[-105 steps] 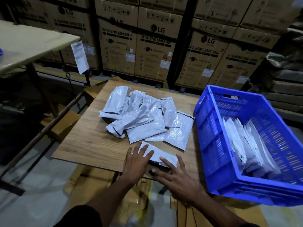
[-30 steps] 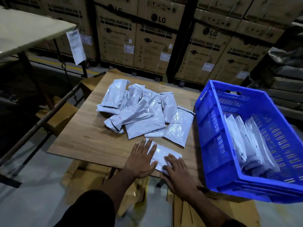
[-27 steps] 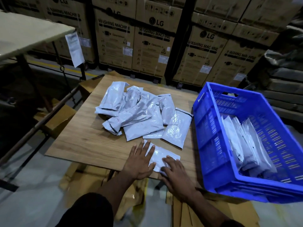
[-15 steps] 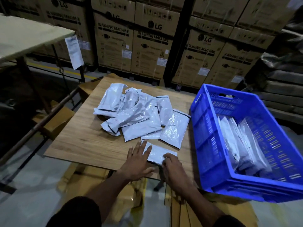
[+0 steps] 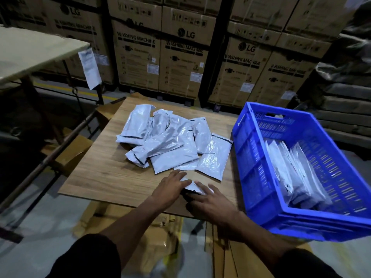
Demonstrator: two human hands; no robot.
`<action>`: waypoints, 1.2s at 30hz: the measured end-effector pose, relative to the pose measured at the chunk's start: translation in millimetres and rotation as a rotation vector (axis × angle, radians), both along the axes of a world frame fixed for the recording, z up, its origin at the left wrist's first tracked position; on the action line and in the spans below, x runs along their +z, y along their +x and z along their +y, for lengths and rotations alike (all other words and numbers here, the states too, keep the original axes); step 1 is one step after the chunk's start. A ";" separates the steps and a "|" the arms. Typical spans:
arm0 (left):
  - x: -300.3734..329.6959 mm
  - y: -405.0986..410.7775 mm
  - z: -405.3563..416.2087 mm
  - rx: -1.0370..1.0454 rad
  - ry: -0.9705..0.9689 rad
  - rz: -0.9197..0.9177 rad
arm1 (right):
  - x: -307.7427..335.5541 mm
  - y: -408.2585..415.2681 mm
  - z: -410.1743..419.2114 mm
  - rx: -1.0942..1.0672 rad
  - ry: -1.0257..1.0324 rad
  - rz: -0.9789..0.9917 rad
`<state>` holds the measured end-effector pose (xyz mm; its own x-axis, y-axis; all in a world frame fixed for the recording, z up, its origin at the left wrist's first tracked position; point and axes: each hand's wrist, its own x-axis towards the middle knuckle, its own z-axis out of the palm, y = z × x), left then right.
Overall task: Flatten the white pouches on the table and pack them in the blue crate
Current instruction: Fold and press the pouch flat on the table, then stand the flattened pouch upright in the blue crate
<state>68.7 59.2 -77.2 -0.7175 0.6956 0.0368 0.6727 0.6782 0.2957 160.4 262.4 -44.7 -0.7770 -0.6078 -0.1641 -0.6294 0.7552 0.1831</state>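
One white pouch (image 5: 193, 186) lies near the front edge of the wooden table (image 5: 104, 173), mostly covered by my hands. My left hand (image 5: 170, 185) presses flat on its left part with straight fingers. My right hand (image 5: 212, 199) lies flat over its right part, fingers spread. Behind them a loose pile of several white pouches (image 5: 172, 143) sits on the middle of the table. The blue crate (image 5: 251, 153) stands at the right, tilted, with several flattened pouches (image 5: 293, 173) stacked on edge inside.
Stacked cardboard washing-machine boxes (image 5: 180, 57) form a wall behind the table. A second table (image 5: 30, 51) with a hanging paper sheet stands at the left. Cardboard pieces (image 5: 220, 247) and a metal bar lie on the floor below.
Both hands have slid across the front pouch while pressing on it; my right hand now lies flat with spread fingers and covers more of the pouch. The pile and crate stay put.
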 end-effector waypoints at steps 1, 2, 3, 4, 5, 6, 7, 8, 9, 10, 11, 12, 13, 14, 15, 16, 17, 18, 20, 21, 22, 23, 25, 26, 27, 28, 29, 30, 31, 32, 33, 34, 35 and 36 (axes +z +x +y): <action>-0.5 -1.2 -1.1 0.000 0.010 -0.001 | 6.3 -6.7 1.1 -0.013 -0.043 -0.005; -0.2 -1.0 -1.8 0.019 0.048 0.008 | 15.2 -13.7 1.7 -0.023 -0.072 -0.033; -0.1 0.6 -1.6 0.064 0.111 0.026 | 23.3 -18.1 2.5 -0.026 -0.113 -0.039; -0.7 4.0 -1.5 0.135 0.185 0.029 | 30.6 -20.2 3.5 -0.040 -0.167 -0.022; -0.1 9.7 -1.1 0.224 0.241 0.016 | 35.8 -21.6 5.3 -0.077 -0.222 -0.002; 0.2 16.1 0.7 0.311 0.271 0.003 | 38.0 -23.3 10.3 -0.116 -0.284 0.034; -1.3 22.5 3.0 0.379 0.261 -0.015 | 40.0 -24.3 15.7 -0.161 -0.354 0.065; -1.4 28.9 5.6 0.418 0.197 -0.035 | 42.8 -24.4 20.1 -0.211 -0.420 0.075; -3.4 34.9 10.0 0.418 0.106 -0.048 | 47.7 -23.7 25.0 -0.247 -0.478 0.083; -6.8 38.4 14.8 0.394 0.018 -0.045 | 53.6 -23.8 30.0 -0.257 -0.536 0.114; -8.6 41.4 22.0 0.364 -0.055 -0.039 | 63.0 -23.5 35.4 -0.263 -0.585 0.157; -9.0 43.3 30.1 0.334 -0.112 -0.046 | 73.5 -23.6 40.9 -0.272 -0.632 0.199; -9.0 44.5 38.4 0.306 -0.149 -0.062 | 83.7 -23.9 46.1 -0.292 -0.678 0.236; -9.7 45.8 49.0 0.277 -0.174 -0.080 | 93.3 -23.6 54.6 -0.317 -0.719 0.275; -10.6 47.0 59.1 0.252 -0.193 -0.087 | 102.8 -22.8 62.5 -0.344 -0.760 0.311; -11.6 48.3 68.8 0.229 -0.212 -0.081 | 111.5 -21.4 71.4 -0.375 -0.794 0.350; -12.8 49.2 76.9 0.210 -0.224 -0.077 | 119.4 -20.0 81.2 -0.404 -0.808 0.390; -13.0 49.8 83.8 0.198 -0.231 -0.075 | 127.0 -19.1 90.9 -0.417 -0.807 0.431; -12.2 50.9 96.4 0.179 -0.234 -0.072 | 143.2 -15.8 110.9 -0.434 -0.804 0.486; -11.6 51.5 102.8 0.167 -0.234 -0.069 | 151.0 -13.2 121.2 -0.445 -0.800 0.509; -10.2 52.0 108.1 0.161 -0.235 -0.063 | 156.9 -11.4 132.5 -0.459 -0.793 0.541; -9.4 52.2 111.5 0.159 -0.233 -0.055 | 161.2 -10.3 143.2 -0.473 -0.793 0.573; -10.4 51.6 120.3 0.152 -0.224 -0.053 | 167.6 -6.9 168.0 -0.523 -0.812 0.602; -11.2 51.4 124.6 0.144 -0.226 -0.053 | 169.5 -4.8 180.8 -0.551 -0.820 0.604; -11.4 51.5 128.4 0.135 -0.228 -0.050 | 170.5 -3.2 193.2 -0.581 -0.808 0.610; -10.8 51.5 131.4 0.127 -0.234 -0.046 | 171.2 -2.1 204.6 -0.605 -0.779 0.619; -10.0 50.9 135.4 0.121 -0.241 -0.038 | 172.0 -1.3 217.2 -0.628 -0.754 0.625; -9.5 50.6 139.3 0.120 -0.244 -0.036 | 172.5 -0.9 229.6 -0.649 -0.732 0.623; -9.5 50.7 144.6 0.121 -0.246 -0.041 | 173.9 0.0 243.0 -0.669 -0.708 0.616; -10.8 50.8 149.5 0.119 -0.239 -0.042 | 174.5 0.3 255.8 -0.688 -0.671 0.600; -12.9 50.7 153.0 0.123 -0.225 -0.038 | 174.2 0.4 267.3 -0.705 -0.615 0.577; -13.1 50.4 158.0 0.133 -0.215 -0.037 | 174.1 1.1 279.6 -0.729 -0.545 0.545; -13.5 50.7 162.1 0.151 -0.211 -0.030 | 173.7 1.7 290.6 -0.758 -0.469 0.509; -14.3 51.2 166.8 0.167 -0.204 -0.020 | 173.3 3.1 300.9 -0.785 -0.393 0.477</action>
<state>119.9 226.0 -91.5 -0.8220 0.5593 -0.1076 0.5421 0.8262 0.1532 163.6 563.3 128.7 -0.9140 0.1622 0.3720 0.1485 0.9868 -0.0654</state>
